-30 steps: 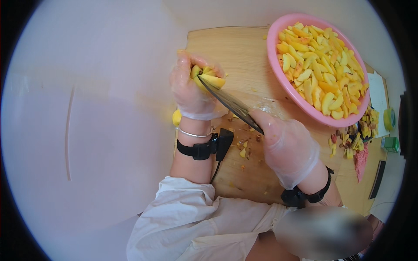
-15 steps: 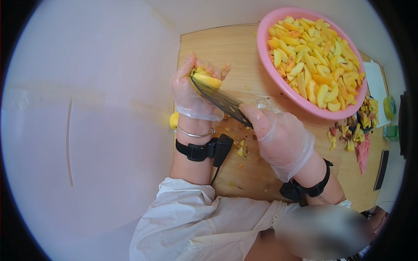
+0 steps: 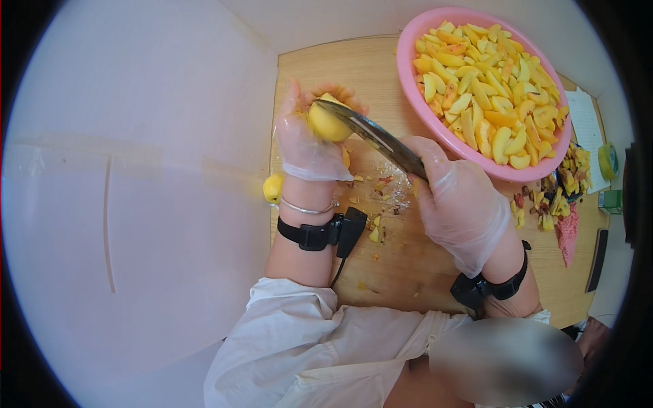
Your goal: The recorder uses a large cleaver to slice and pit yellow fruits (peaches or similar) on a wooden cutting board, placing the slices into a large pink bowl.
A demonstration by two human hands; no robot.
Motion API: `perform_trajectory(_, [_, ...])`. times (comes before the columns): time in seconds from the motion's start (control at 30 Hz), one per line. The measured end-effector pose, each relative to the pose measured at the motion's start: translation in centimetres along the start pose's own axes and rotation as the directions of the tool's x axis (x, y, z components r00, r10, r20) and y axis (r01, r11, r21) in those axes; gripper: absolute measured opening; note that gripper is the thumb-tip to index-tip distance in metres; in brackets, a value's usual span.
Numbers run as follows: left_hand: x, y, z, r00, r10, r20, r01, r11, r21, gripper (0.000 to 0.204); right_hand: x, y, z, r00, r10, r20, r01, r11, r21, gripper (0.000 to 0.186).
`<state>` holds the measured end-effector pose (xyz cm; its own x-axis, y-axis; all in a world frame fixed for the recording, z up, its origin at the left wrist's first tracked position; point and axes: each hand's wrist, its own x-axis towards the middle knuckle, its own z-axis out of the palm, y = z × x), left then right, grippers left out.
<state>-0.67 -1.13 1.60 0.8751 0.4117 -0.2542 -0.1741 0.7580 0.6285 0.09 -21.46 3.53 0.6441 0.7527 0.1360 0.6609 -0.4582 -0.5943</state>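
In a clear plastic glove, my left hand (image 3: 299,143) cups a peeled yellow peach (image 3: 328,125) above the table, fingers curled around its far side. My right hand (image 3: 466,204), gloved too, grips a dark-bladed knife (image 3: 386,141). The blade slants up and left, its tip end lying against the top of the peach. Some orange flesh shows beside my left palm. Another yellow peach (image 3: 273,188) lies left of my left wrist at the table's edge.
A pink basin (image 3: 416,95) heaped with peach slices stands at the far right. Peels and pits (image 3: 561,197) are piled beside it, near a pink cloth (image 3: 567,234) and a green box (image 3: 610,202). Scraps dot the wooden table (image 3: 401,272). A white wall (image 3: 170,204) borders the left.
My right hand with the knife has moved slightly right and the blade has shifted up over the peach. My left hand has turned, so more of the peach's rounded side shows.
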Motion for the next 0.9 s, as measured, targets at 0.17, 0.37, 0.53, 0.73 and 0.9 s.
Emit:
perform_trajectory(0.17, [0.3,-0.5,-0.4,0.958,0.271,0.088,-0.285,0.931,0.230,0.057,-0.3,-0.5,-0.9,0.997,0.071,-0.031,-0.070,0.996,0.046,0.041])
perform_trajectory(0.37, [0.3,-1.1,-1.0,0.950,0.310,0.039,-0.309,0.916,0.257,0.051,-0.6,-2.0,-1.0,0.997,0.069,0.043,-0.069,0.998,0.001,0.050])
perform_trajectory(0.53, [0.0,-0.9,0.2,0.976,0.201,-0.084,-0.188,0.971,0.149,0.047,-0.7,-1.7,0.2,0.987,-0.156,-0.042,0.147,0.974,-0.170,0.057])
perform_trajectory(0.73, [0.3,-0.8,-0.2,0.986,0.118,-0.120,-0.107,0.990,0.095,0.046,-0.2,-1.4,1.2,0.998,-0.066,0.010,0.066,0.995,-0.071,0.041])
perform_trajectory(0.9, [0.2,-0.5,-0.1,0.991,0.026,-0.129,-0.023,1.000,0.021,0.047,-0.4,-1.3,1.7,0.991,-0.131,-0.013,0.128,0.982,-0.140,0.039])
